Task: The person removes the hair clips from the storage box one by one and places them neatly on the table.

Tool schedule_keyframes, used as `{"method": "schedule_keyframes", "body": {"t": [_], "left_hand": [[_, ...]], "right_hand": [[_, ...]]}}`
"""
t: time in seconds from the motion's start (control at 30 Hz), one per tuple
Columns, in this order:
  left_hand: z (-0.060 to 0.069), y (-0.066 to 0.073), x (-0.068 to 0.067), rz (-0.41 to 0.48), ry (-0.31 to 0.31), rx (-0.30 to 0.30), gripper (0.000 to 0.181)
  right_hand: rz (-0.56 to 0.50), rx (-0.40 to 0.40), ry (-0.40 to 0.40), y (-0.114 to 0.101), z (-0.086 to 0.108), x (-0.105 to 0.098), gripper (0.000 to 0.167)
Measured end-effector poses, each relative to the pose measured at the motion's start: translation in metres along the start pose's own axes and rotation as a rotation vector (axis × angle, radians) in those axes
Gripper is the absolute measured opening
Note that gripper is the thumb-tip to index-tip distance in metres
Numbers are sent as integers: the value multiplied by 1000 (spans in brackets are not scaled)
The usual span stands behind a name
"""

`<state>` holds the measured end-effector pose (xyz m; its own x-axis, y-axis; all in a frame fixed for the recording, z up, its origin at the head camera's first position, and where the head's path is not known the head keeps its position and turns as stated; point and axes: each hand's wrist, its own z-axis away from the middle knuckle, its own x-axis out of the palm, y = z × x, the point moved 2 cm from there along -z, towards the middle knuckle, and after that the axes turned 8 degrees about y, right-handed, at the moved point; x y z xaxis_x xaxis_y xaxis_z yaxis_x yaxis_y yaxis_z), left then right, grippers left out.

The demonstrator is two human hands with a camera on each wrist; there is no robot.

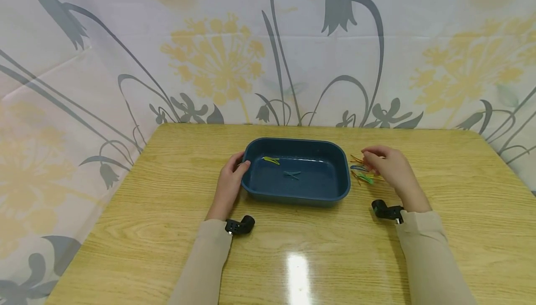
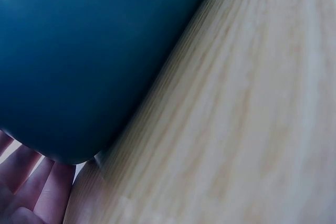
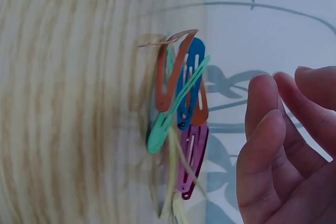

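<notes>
A dark blue rectangular basin [image 1: 296, 199] stands on the table. My left hand [image 1: 228, 183] grips its left wall, thumb over the rim and fingers outside. Inside lie an open yellow snap hair clip [image 1: 271, 160] and a teal one [image 1: 291, 174]. Right of the basin is a loose heap of snap hair clips, and my right hand [image 1: 392, 169] hovers beside it. In the right wrist view the heap shows an orange clip [image 3: 161, 85], a green one [image 3: 157, 136], a blue one [image 3: 182, 114], purple ones [image 3: 191, 150] and pale yellow ones. That hand's fingers are loosely bent, with nothing visible between them.
The wooden table [image 1: 268, 249] ends at the back against a flower-patterned cloth [image 1: 301, 63]. Both wrists wear small black cameras, the left one [image 1: 247, 224] near the basin's front left corner.
</notes>
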<state>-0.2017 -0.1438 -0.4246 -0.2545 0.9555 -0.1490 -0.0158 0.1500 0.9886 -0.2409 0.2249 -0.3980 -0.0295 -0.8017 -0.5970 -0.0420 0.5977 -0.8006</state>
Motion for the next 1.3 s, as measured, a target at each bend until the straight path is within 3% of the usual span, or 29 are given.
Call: {"method": "schedule_keyframes", "body": {"t": [0.13,0.43,0.63,0.83,1.13,1.3], "left_hand": [[-6,-11,1,-10,12,14,36],[-7,-13,1,-10,14,17,38],[-2,-3,-1,4,-3,-16,38],[6,11,-1,7,-11,-21,39],[-5,-10,0,-9,7,0,38],[-6,-13,1,-17,16,6,37]], "right_hand": [[-12,-31,0,-7,0,-1,49],[-17,-71,-35,-22,3,-2,47],[12,-111,-65,-33,5,-2,43],[46,-156,-152,-42,8,-1,40],[52,-181,-228,-58,13,1,42],[57,-199,-271,-62,15,4,44]]}}
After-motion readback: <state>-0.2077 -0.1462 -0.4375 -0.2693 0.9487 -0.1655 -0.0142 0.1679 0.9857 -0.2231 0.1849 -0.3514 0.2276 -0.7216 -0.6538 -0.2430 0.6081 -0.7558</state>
